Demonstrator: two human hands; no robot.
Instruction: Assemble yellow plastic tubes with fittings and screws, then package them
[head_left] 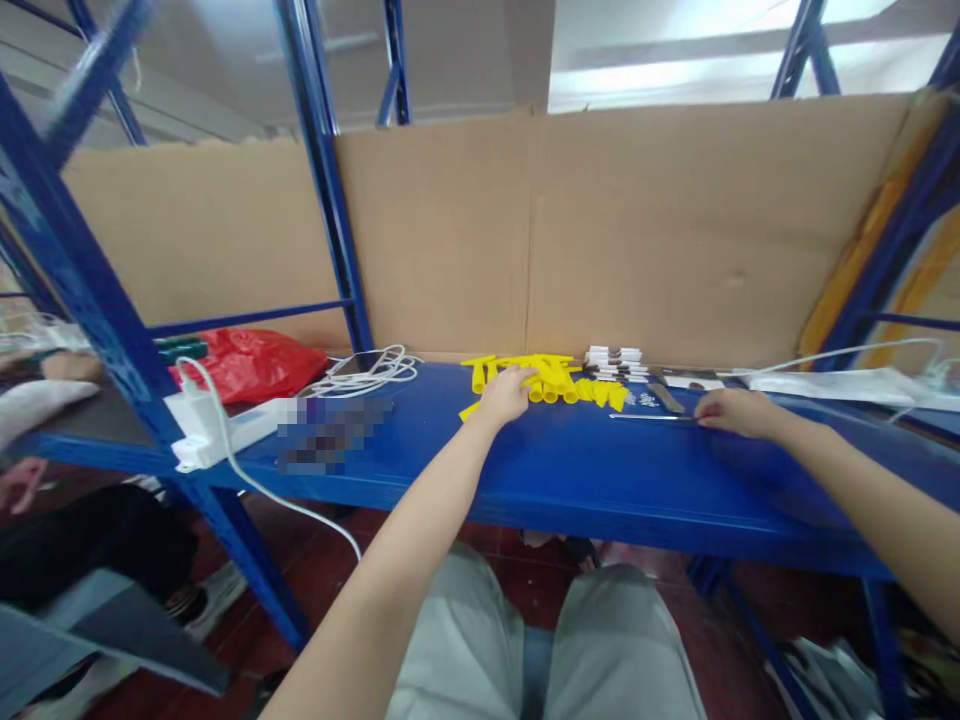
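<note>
My left hand [504, 398] is at the left side of a group of yellow plastic tubes [550, 392], its fingers bent and closed on one of them, as far as I can see. Small yellow pointed pieces [600, 392] lie just right of the tubes. On the right, my right hand [733, 412] rests low over the blue tabletop, fingertips pinched at the right end of a thin pale rod [649, 417]. The rod lies nearly flat and points left. Behind it is a dark flat strip [666, 398].
A stack of white-and-black pieces [616, 362] stands by the cardboard wall [637, 220]. Left are coiled white cables [375, 370], a red plastic bag [255, 362] and a white power strip [259, 422]. A blue post [112, 270] rises there; another person's arm [67, 370] is beyond it.
</note>
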